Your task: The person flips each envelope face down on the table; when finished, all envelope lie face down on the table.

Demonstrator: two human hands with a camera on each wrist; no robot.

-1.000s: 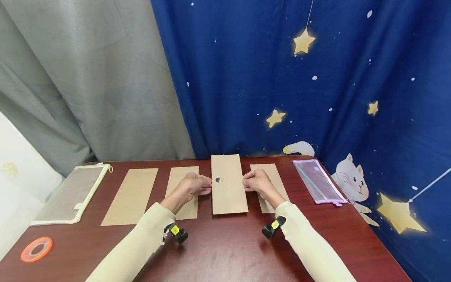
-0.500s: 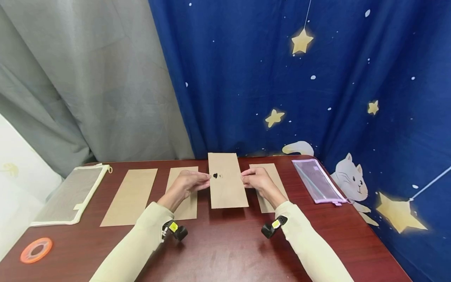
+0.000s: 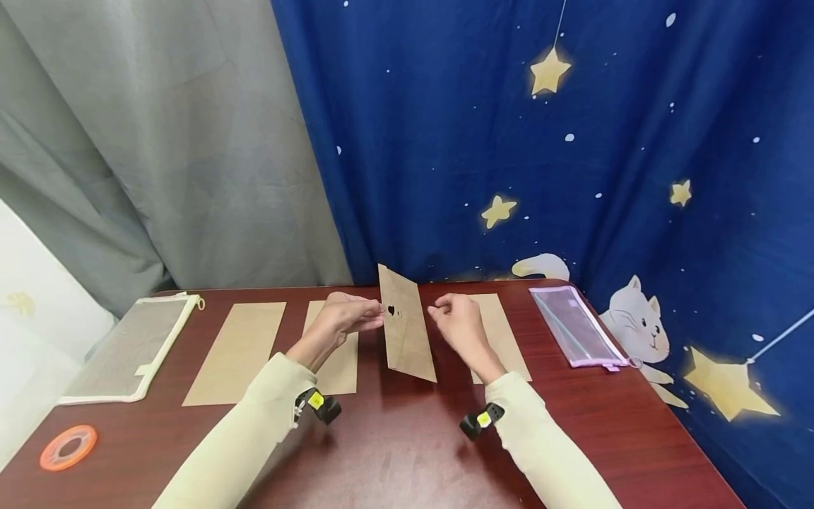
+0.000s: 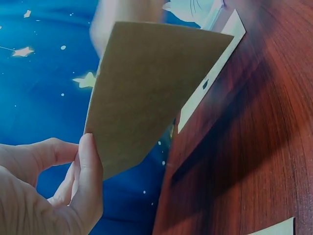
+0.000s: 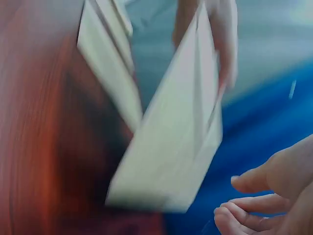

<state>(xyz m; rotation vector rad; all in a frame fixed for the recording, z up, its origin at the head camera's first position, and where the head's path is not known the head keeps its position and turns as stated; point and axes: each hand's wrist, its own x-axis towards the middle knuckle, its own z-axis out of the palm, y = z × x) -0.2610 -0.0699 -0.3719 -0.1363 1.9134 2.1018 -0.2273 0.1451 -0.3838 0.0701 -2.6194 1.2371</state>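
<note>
A flat rectangular piece of brown kraft paper (image 3: pixel 413 336) with a small black print stands tilted above the table, turned on its long axis. My left hand (image 3: pixel 346 318) pinches its left long edge between thumb and fingers, also plain in the left wrist view, where the paper's (image 4: pixel 146 93) unprinted side shows. Beside the opposite edge is my right hand (image 3: pixel 458 325), apart from the paper. In the right wrist view this hand (image 5: pixel 274 196) has thumb and fingers loosely bent with a gap between them, holding nothing; the paper (image 5: pixel 164 127) is blurred and shows lengthwise lines.
Similar brown papers lie flat: one at the left (image 3: pixel 235 353), one partly behind my left hand (image 3: pixel 333 375), one by my right hand (image 3: pixel 499 332). A cream-edged mesh zip pouch (image 3: pixel 127 353), a purple-edged pouch (image 3: pixel 579 329) and an orange ring (image 3: pixel 68 447) rest farther out.
Both hands held the paper facing up as it rose off the table. Now the right hand has let go, and the paper has swung steeply on edge in the left hand.
</note>
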